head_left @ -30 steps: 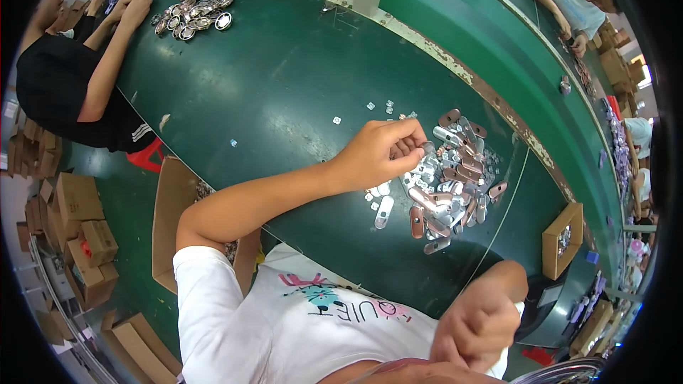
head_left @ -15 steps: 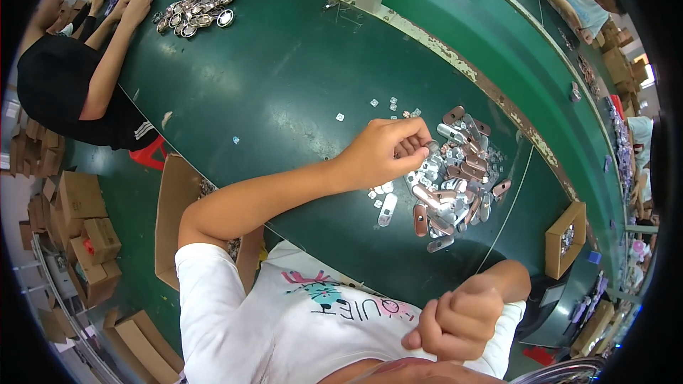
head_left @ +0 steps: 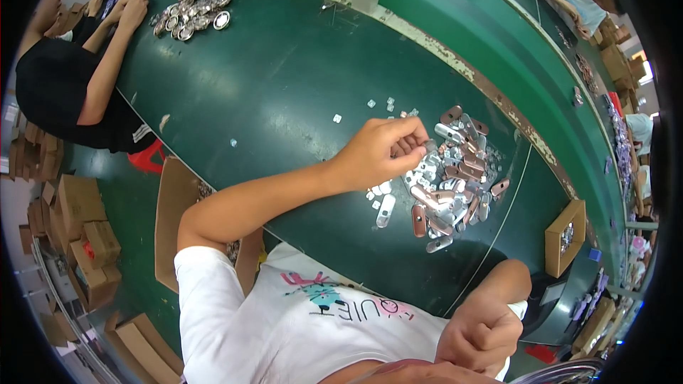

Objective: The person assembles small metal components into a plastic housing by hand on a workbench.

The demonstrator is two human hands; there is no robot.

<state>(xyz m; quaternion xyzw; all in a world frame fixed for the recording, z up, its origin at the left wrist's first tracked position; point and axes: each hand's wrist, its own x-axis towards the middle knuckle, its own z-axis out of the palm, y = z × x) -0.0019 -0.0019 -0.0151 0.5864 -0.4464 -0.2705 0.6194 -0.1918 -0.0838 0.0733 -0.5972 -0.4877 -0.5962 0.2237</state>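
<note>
On the worktop (head_left: 270, 92), the left hand (head_left: 384, 149) pinches a grey piece (head_left: 430, 146) between thumb and finger, at the left edge of the metal plates (head_left: 470, 171). It looks light, stiff and slick — probably best gripped by its rim. Its long axis is hidden; the oblong plates point every way. Farther right, the right hand (head_left: 480, 334) folds into a fist, nothing showing inside.

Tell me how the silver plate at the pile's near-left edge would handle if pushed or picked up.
The plate looks metallic, so it is probably stiff. Its shiny face suggests it may be slippery to grip. It seems to lie flat on the table, so a push would likely slide it rather than tip it.
</note>
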